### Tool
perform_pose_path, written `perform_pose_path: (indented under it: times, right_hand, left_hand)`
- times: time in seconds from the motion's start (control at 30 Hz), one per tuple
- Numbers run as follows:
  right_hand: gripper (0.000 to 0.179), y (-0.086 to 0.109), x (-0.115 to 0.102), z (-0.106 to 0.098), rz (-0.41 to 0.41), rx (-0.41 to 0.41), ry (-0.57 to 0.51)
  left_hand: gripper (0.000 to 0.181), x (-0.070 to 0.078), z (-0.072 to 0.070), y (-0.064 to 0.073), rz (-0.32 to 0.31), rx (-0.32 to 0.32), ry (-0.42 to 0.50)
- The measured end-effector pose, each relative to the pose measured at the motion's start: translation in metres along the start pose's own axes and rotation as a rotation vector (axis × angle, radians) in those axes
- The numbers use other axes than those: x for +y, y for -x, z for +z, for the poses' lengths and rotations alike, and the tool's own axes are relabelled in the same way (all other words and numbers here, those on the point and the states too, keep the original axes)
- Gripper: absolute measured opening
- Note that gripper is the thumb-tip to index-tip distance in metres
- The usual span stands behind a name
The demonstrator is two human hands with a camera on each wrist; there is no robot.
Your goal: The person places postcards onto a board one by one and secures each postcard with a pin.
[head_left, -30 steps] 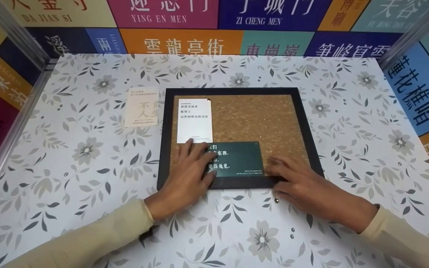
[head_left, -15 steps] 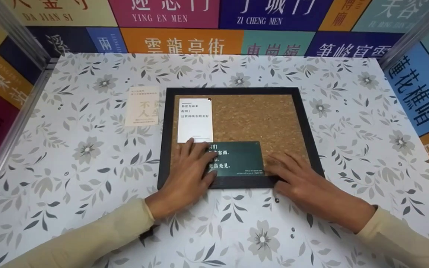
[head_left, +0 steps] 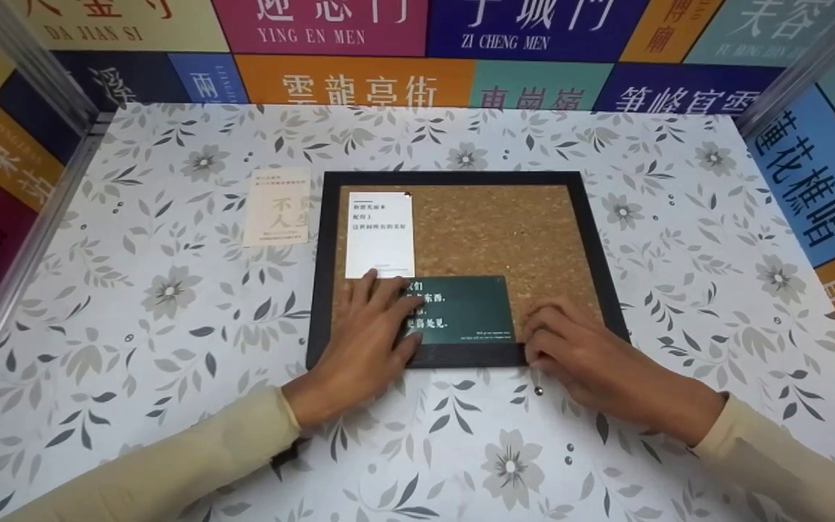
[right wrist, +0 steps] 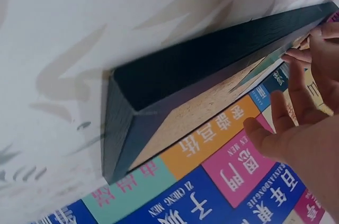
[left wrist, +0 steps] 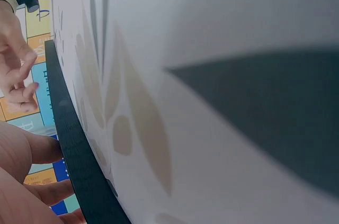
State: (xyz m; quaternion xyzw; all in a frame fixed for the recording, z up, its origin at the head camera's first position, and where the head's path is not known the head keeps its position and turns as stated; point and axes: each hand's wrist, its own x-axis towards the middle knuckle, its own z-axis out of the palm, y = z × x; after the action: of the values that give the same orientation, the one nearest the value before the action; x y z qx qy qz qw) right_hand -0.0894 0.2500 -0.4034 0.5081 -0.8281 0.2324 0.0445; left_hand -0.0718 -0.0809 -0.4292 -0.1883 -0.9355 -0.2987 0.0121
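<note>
A corkboard (head_left: 490,225) with a black frame lies on the table. My left hand (head_left: 370,333) rests on its lower left, fingers spread over the left part of a dark green card (head_left: 464,308) with white writing. A white card (head_left: 380,243) sits above that hand, a small dark pin at its top right corner. My right hand (head_left: 570,341) is over the board's lower right, beside the green card's right edge. Its fingers (right wrist: 280,123) are loosely bent, with nothing visible between them. A small shiny metallic piece (head_left: 538,391) lies on the table just below this hand.
A cream card (head_left: 277,208) with printed writing lies on the table left of the board. The floral tablecloth (head_left: 193,304) spreads all around. Panels (head_left: 352,80) with coloured lettering stand along the back and both sides.
The right hand's fingers have drawn in and bent more, staying near the green card's right edge. The left hand and the cards have kept their places.
</note>
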Motion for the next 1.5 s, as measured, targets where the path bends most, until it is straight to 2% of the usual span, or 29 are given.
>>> perform_pose_path:
  times: [0.2, 0.37, 0.5, 0.93, 1.5]
  right_hand:
    - [0.023, -0.006, 0.009, 0.001, 0.039, 0.076, -0.115]
    - [0.024, -0.012, 0.018, 0.002, 0.129, 0.076, -0.180]
    - [0.024, -0.019, 0.025, 0.002, 0.164, 0.069, -0.210]
    - [0.014, -0.038, 0.043, 0.004, 0.190, 0.035, -0.170]
    - [0.011, -0.062, 0.059, 0.006, 0.289, -0.014, -0.196]
  left_hand:
    - [0.044, 0.000, 0.000, 0.000, -0.003, 0.001, -0.002]
    - [0.044, 0.001, -0.001, 0.001, -0.004, -0.002, 0.005]
    - [0.044, 0.002, -0.001, 0.001, -0.002, 0.005, -0.005]
    - [0.045, 0.003, -0.001, 0.000, -0.014, -0.008, -0.017]
    - [0.045, 0.002, -0.001, 0.001, -0.007, -0.007, -0.011]
